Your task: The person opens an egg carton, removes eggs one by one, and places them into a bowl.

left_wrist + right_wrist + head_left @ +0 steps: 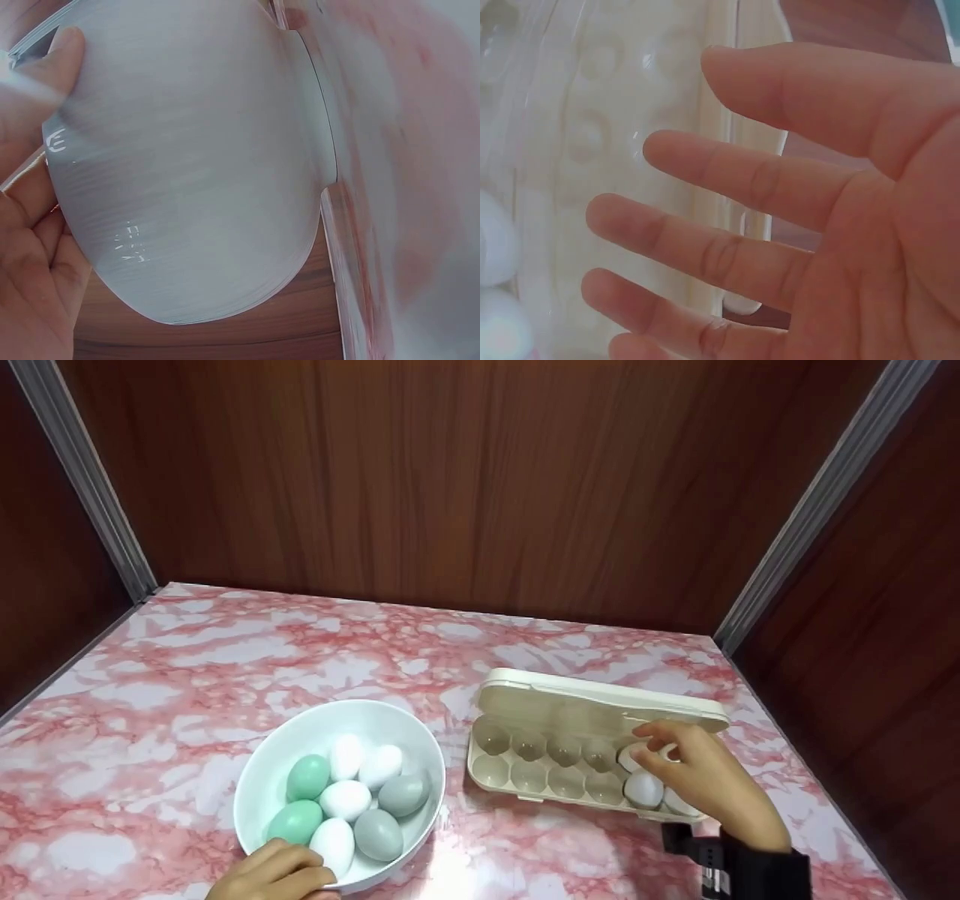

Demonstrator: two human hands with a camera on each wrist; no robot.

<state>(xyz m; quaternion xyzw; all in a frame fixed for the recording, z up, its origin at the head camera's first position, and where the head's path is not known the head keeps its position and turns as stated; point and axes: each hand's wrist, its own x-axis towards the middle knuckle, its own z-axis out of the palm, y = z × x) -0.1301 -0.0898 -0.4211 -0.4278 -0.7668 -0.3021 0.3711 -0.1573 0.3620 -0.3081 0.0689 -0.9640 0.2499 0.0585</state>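
At the near left stands a white bowl (259,765) with two green eggs (308,777), two grey eggs (379,835) and several white eggs (346,800) in it. My left hand (274,874) grips the bowl's near rim; the left wrist view shows the thumb and fingers at that rim. To the right lies a cream egg carton (600,691) with its lid up. Several pale eggs (643,790) sit in its right-end cups. My right hand (701,772) hovers above those eggs; its fingers (705,165) are spread and hold nothing in the right wrist view.
Both containers stand on a pink-and-white marbled table (360,645). A brown wood-grain panel (420,495) rises behind it, with more panels and grey metal posts (817,502) at the sides. A black strap (765,874) circles the right wrist.
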